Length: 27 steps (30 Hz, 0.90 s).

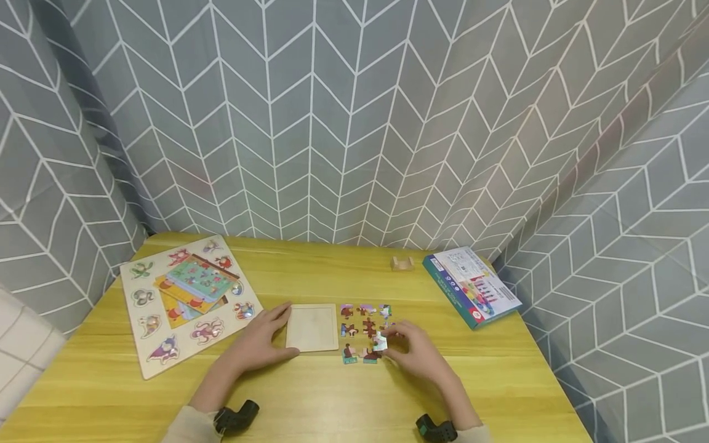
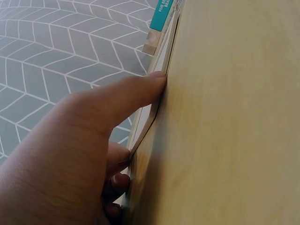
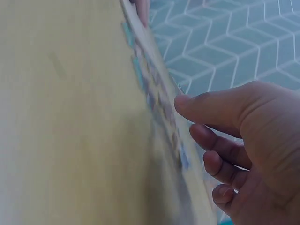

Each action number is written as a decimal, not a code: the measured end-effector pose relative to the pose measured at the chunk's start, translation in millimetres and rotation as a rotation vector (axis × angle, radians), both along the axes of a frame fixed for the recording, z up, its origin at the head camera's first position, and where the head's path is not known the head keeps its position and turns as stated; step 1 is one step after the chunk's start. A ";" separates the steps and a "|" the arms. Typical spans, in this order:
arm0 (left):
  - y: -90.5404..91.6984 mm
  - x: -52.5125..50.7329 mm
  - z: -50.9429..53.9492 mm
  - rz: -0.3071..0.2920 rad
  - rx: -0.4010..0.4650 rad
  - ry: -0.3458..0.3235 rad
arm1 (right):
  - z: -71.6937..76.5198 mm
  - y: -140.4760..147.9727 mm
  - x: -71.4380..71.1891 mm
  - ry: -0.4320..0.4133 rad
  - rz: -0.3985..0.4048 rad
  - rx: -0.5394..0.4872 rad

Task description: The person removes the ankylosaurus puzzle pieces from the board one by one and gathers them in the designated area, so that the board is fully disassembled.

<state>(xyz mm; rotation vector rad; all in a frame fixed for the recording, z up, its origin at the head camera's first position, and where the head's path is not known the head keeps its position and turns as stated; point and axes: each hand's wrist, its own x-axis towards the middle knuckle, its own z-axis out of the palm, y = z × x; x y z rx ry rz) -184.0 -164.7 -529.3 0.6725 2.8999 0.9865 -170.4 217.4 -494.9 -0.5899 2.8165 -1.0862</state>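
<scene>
A square, pale wooden puzzle tray with a raised rim lies on the table, its inside bare. My left hand holds its left side, thumb at the near corner and fingers toward the far one. In the left wrist view the thumb presses the tray's edge. Right of the tray, several loose jigsaw pieces with brown and purple pictures lie in rough rows. Above their right side my right hand pinches a whitish jigsaw piece between thumb and fingers. In the right wrist view that piece is mostly hidden.
At the left lies a wooden board with sea-animal pieces, colourful picture cards stacked on it. A blue-green box stands back right, beside a small wooden holder. A patterned grey curtain hangs behind the table.
</scene>
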 end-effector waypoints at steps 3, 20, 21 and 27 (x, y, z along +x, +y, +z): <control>-0.9 0.0 0.8 -0.001 0.001 0.004 | -3.5 13.4 7.7 -0.017 -0.039 -0.007; -2.5 -2.1 -3.3 -0.006 0.002 0.007 | -18.1 30.4 13.6 -0.032 -0.066 -0.022; -2.6 -2.0 -3.6 -0.007 -0.001 0.008 | -18.6 30.6 13.6 -0.033 -0.066 -0.022; -3.1 -1.1 -3.3 -0.014 -0.004 0.010 | -18.2 30.3 13.5 -0.065 -0.076 -0.018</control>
